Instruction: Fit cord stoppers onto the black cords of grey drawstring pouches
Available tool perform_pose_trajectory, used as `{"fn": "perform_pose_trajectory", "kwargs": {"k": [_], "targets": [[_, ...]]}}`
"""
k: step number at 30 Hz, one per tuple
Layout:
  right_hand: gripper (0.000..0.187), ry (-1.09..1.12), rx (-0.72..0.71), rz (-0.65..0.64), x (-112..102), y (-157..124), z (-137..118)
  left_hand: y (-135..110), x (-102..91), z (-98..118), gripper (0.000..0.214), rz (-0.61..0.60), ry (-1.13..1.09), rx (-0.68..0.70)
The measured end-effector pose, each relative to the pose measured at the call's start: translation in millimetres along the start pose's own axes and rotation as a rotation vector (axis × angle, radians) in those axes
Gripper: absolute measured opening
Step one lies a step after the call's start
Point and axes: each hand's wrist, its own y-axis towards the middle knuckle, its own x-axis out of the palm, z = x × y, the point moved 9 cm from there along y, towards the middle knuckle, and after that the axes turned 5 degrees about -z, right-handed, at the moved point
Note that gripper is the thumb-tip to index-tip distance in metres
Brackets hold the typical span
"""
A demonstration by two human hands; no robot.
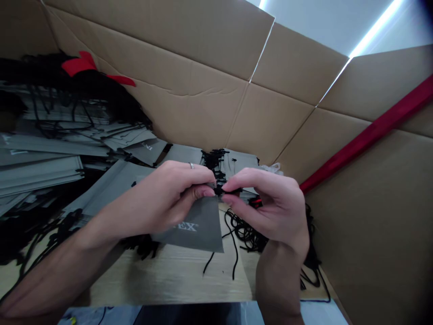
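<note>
1. The left hand (162, 194) has thumb and forefinger pressed together, pinching the grey pouch (203, 225) at its upper edge; a ring (191, 165) circles one finger.
2. The right hand (275, 207) holds thumb and forefinger nearly closed, pinching a slim black piece (234, 191) just beside the left fingertips; its other fingers curl inward.
3. The grey pouch hangs at 7 o'clock from the fingertips, partly behind the left hand, with white lettering ending in "EX".
4. Black cords (248, 234) lie in loose loops at 5 o'clock, on a pale tabletop (189, 280) that spreads out at 6.
5. More grey pouches (241, 162) with black ends lie at 1 o'clock; a stacked heap (37, 171) fills 9.
6. At 10 o'clock sits a tangled dark bundle (111, 99) with a bright red strip (79, 66) across it.
7. Creased brown cardboard (189, 108) walls in the far side from 11 to 3.
8. A dark red band (365, 135) slants across the cardboard between 2 and 3; its surface looks smooth.
</note>
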Motion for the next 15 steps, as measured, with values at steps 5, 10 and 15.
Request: {"fn": "perform_pose_trajectory", "kwargs": {"k": [5,10,15], "targets": [[0.009,0.21,-0.037,-0.013,2.6,-3.5,2.0,-3.5,7.7,11.8,0.026,-0.133,-0.185,0.087],[0.008,0.423,-0.166,0.012,13.2,-2.5,-2.4,-5.2,15.6,23.5,0.026,-0.229,-0.437,0.188],[0.014,0.518,-0.166,0.039,14.6,0.1,7.1,-3.3,13.5,24.9,0.027,-0.212,-0.464,0.199]]}}
